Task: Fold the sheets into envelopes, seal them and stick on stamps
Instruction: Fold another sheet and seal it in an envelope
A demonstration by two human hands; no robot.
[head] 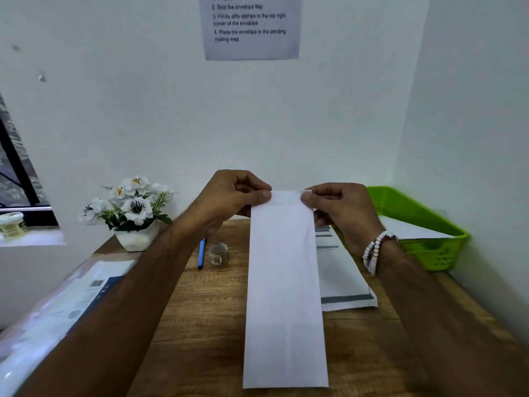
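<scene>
A wooden table (200, 325) stands in a white-walled corner, with a window (17, 167) at the left. A long white envelope (284, 282) runs away from the person above the wood. At its far end the left hand (237, 193) and right hand (340, 207) each pinch a corner of the folded flap, thumbs on top and fingers curled behind. Beyond the right wrist, a green basket (440, 247) sits against the right wall and holds a white sheet (412, 228). An instruction sheet (252, 27) hangs on the back wall.
</scene>
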